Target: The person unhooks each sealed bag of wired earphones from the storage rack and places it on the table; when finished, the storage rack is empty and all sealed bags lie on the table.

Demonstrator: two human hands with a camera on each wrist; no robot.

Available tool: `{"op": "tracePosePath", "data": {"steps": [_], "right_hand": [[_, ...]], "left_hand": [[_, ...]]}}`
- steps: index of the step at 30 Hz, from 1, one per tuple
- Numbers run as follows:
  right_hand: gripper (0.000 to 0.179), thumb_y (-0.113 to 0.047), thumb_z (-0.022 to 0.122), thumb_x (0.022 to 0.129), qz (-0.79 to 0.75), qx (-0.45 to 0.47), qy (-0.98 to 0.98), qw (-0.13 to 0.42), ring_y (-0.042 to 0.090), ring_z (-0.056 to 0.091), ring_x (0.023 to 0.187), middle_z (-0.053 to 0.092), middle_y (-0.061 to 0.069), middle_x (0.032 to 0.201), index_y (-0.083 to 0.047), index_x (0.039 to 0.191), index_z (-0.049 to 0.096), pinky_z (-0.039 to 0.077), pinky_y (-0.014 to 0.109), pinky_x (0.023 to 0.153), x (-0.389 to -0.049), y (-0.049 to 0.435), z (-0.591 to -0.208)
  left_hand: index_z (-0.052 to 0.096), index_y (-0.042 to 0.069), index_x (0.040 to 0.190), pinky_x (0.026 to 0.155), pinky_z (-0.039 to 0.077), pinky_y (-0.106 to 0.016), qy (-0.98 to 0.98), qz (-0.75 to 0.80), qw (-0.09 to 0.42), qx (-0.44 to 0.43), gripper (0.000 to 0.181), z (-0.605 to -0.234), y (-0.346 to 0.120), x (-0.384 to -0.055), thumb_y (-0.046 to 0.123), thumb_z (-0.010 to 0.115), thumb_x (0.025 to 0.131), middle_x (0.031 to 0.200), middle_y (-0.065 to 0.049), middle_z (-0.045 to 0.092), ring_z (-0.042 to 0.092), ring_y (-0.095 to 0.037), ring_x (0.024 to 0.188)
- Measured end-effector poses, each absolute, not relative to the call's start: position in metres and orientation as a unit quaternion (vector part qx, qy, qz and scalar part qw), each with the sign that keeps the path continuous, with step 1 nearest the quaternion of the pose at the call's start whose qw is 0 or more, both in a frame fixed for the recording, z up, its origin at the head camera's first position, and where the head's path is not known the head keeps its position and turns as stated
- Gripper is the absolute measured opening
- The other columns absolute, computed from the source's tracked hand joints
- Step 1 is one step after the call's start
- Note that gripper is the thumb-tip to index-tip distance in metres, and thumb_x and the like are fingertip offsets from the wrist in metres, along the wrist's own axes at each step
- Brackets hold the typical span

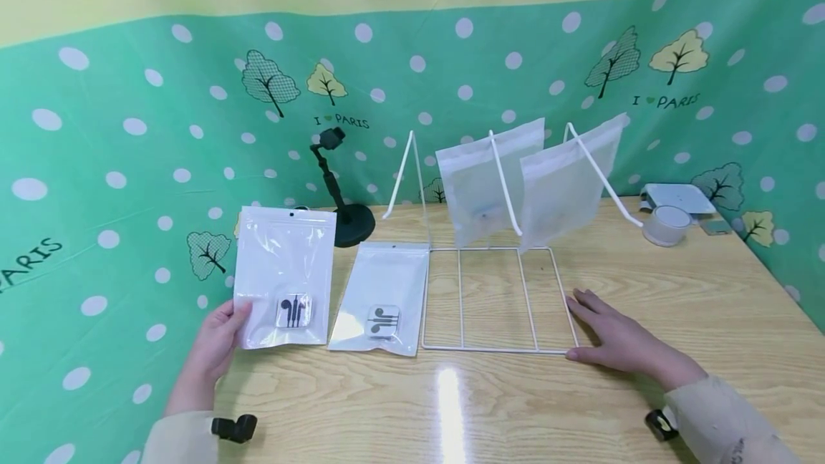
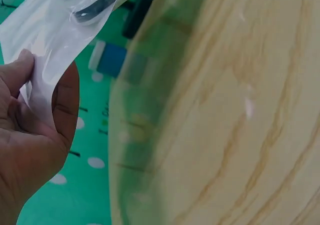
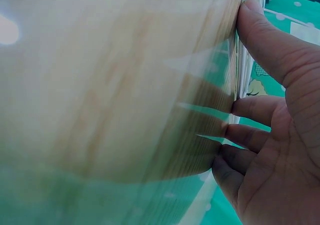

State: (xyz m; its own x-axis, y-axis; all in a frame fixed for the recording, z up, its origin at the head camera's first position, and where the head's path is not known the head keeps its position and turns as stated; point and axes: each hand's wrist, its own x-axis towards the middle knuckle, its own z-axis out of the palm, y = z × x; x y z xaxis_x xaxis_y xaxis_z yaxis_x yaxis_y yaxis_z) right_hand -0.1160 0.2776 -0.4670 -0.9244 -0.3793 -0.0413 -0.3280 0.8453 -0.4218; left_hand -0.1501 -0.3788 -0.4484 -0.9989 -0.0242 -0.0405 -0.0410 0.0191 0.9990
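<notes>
In the head view, my left hand pinches the lower left edge of a white zip bag that is held upright. A small square earphone case shows through its front. From the left wrist view, the thumb lies on one face of the bag and the fingers are behind it. A second zip bag with a similar earphone case lies beside the white wire rack. My right hand rests at the rack's front right corner, fingertips down on the wooden table.
Two frosted bags lean between the rack's upright wires. A black stand is behind the flat bag. At the back right are a roll of tape and a white flat box. Patterned green cloth hangs behind the table.
</notes>
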Motion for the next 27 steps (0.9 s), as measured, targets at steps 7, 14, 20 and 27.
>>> {"op": "tracePosePath", "data": {"steps": [7, 14, 20, 27], "right_hand": [[0.096, -0.06, 0.071, 0.079, -0.205, -0.182, 0.96, 0.062, 0.053, 0.028, 0.135, 0.028, 0.03, 0.152, 0.003, 0.145, 0.041, 0.035, 0.065, 0.1, -0.116, 0.277, -0.467], [0.095, -0.057, 0.072, 0.079, -0.209, -0.18, 0.959, 0.067, 0.053, 0.027, 0.136, 0.028, 0.029, 0.152, 0.003, 0.146, 0.04, 0.035, 0.065, 0.1, -0.116, 0.277, -0.465], [0.095, -0.058, 0.072, 0.079, -0.209, -0.178, 0.959, 0.069, 0.052, 0.027, 0.136, 0.028, 0.03, 0.152, 0.003, 0.146, 0.04, 0.035, 0.065, 0.1, -0.116, 0.277, -0.466], [0.096, -0.058, 0.072, 0.079, -0.209, -0.176, 0.96, 0.067, 0.052, 0.027, 0.136, 0.028, 0.029, 0.152, 0.002, 0.146, 0.041, 0.035, 0.065, 0.1, -0.116, 0.277, -0.468]], "left_hand": [[0.064, 0.029, 0.102, 0.072, 0.054, -0.022, 0.763, 0.637, 0.067, -0.087, 0.012, -0.465, -0.398, -0.157, 0.028, 0.053, 0.101, 0.09, 0.011, 0.067, 0.063, -0.005, 0.081], [0.041, -0.012, 0.135, 0.069, 0.055, -0.024, 0.786, 0.6, 0.107, -0.104, 0.053, -0.476, -0.397, -0.164, 0.029, 0.05, 0.102, 0.084, 0.006, 0.066, 0.064, -0.007, 0.073], [0.031, -0.016, 0.141, 0.069, 0.053, -0.023, 0.8, 0.574, 0.123, -0.124, 0.061, -0.477, -0.389, -0.167, 0.029, 0.049, 0.103, 0.085, 0.007, 0.064, 0.062, -0.005, 0.073], [0.032, -0.014, 0.143, 0.072, 0.05, -0.022, 0.835, 0.515, 0.137, -0.137, 0.065, -0.475, -0.387, -0.171, 0.032, 0.05, 0.102, 0.1, -0.001, 0.063, 0.059, -0.005, 0.08]]}}
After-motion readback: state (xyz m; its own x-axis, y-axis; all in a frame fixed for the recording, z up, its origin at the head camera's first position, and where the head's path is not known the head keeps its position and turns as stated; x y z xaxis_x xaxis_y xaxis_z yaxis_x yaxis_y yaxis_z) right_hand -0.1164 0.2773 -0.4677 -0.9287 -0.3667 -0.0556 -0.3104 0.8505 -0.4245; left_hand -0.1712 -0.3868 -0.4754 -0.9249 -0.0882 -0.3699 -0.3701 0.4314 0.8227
